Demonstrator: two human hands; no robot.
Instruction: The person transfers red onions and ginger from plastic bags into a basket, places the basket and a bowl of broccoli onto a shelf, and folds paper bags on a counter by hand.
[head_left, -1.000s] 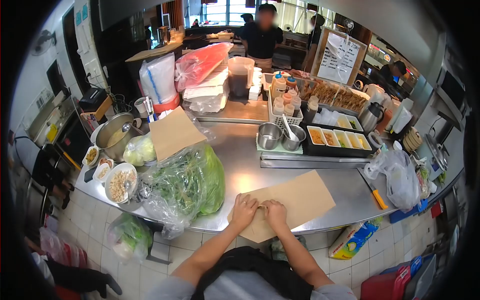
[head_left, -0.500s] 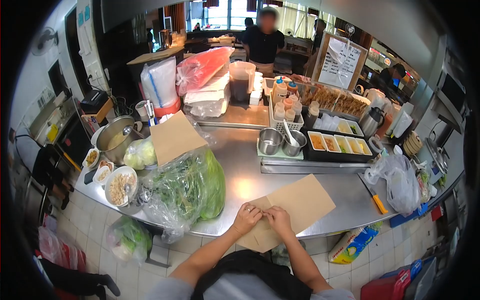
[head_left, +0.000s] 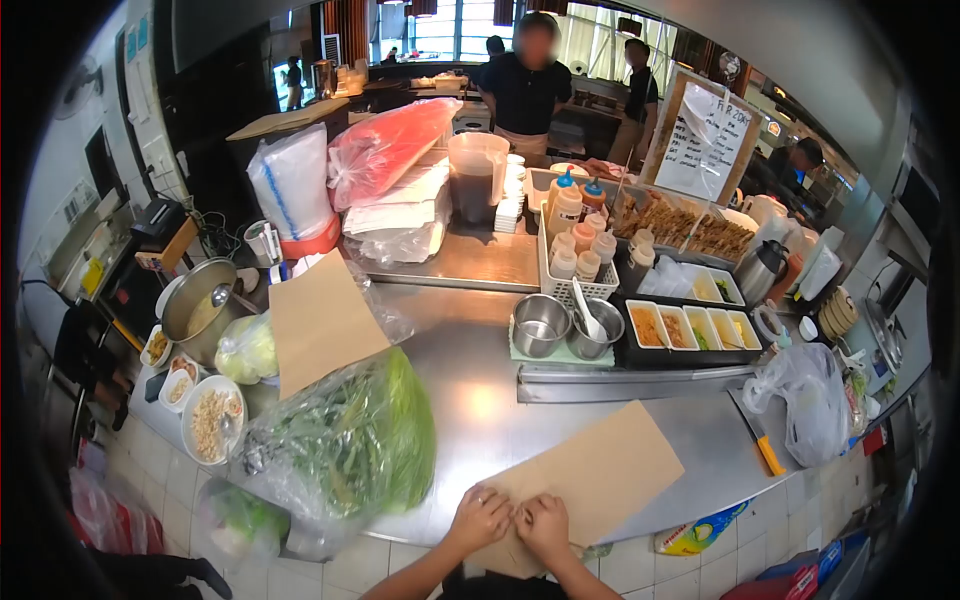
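A flat piece of brown paper [head_left: 610,470], with a fold near my hands, lies at the counter's front edge; I cannot tell whether it is a bag. My left hand [head_left: 481,518] has its fingers bent and pinched on the paper's near part. Close beside it, my right hand [head_left: 543,526] also pinches the paper, fingertips almost touching the left ones. The fingers hide the exact spot they grip. To the left is a clear plastic bag of leafy greens [head_left: 350,440], with another brown paper piece [head_left: 322,320] lying by its top.
The steel counter [head_left: 470,420] holds two metal cups [head_left: 541,325], a tray of sauce bottles [head_left: 580,285], and white topping containers [head_left: 690,328]. An orange-handled knife [head_left: 768,455] lies right, beside a plastic bag [head_left: 815,400]. A pot [head_left: 200,305] and a bowl [head_left: 212,420] stand left. A person [head_left: 527,85] stands opposite.
The view has tilted and shifted, so the hands and paper sit lower in the frame. Both hands still pinch the brown paper, close together.
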